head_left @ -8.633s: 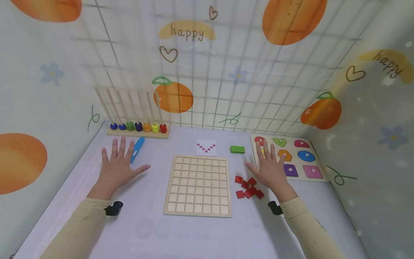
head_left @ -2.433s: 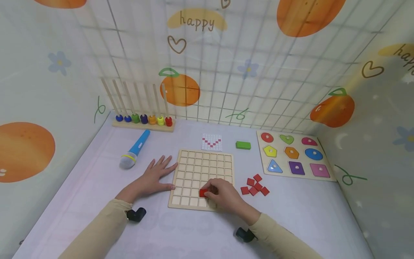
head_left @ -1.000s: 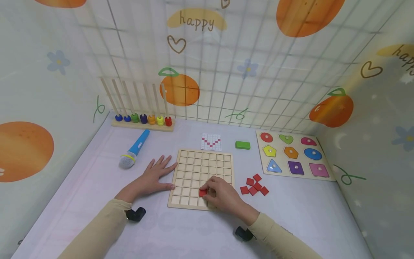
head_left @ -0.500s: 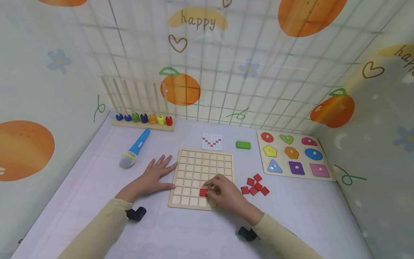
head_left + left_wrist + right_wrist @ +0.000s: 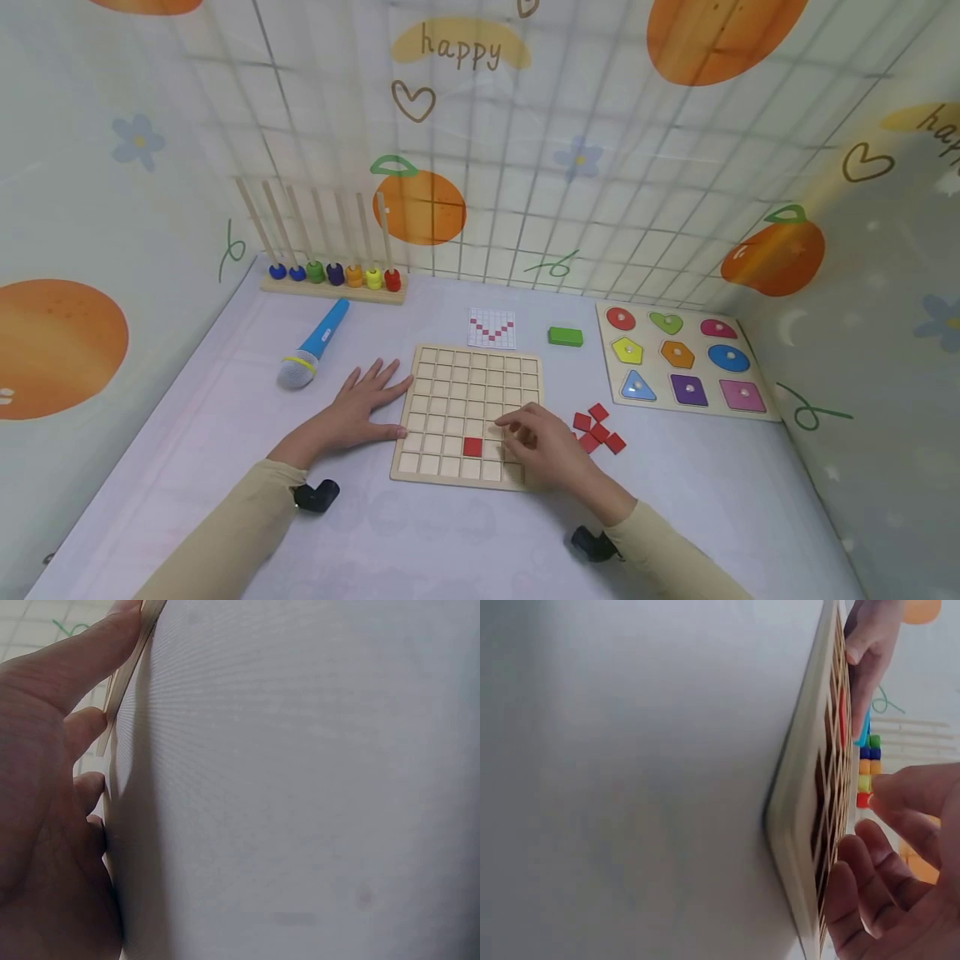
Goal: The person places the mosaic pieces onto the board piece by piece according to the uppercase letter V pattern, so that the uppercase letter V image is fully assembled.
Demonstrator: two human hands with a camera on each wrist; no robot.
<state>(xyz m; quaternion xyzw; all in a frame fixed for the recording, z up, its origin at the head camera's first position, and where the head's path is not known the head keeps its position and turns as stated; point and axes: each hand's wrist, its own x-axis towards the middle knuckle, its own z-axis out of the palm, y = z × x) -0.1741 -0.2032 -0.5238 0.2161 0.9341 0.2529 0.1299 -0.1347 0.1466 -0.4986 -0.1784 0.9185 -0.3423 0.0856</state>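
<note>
A wooden grid board (image 5: 453, 408) lies on the table with one red square tile (image 5: 472, 447) seated in a cell near its lower middle. My left hand (image 5: 354, 417) rests flat with spread fingers, thumb and index fingertip at the board's left edge. In the left wrist view, the thumb (image 5: 90, 656) reaches that edge. My right hand (image 5: 543, 442) hovers over the board's right side, its fingers loosely bent and nothing between them. Several loose red tiles (image 5: 598, 432) lie right of the board, partly covered by that hand.
Behind the board are a pattern card (image 5: 492, 328) and a green block (image 5: 565, 337). A shape puzzle (image 5: 678, 383) lies at the right. At the left are a toy microphone (image 5: 315, 343) and a bead rack (image 5: 333, 288) with upright pegs against the curtain.
My right hand has let go of the red tile, which stays in its cell, and has drawn off to the right. The left hand keeps its place at the board's edge.
</note>
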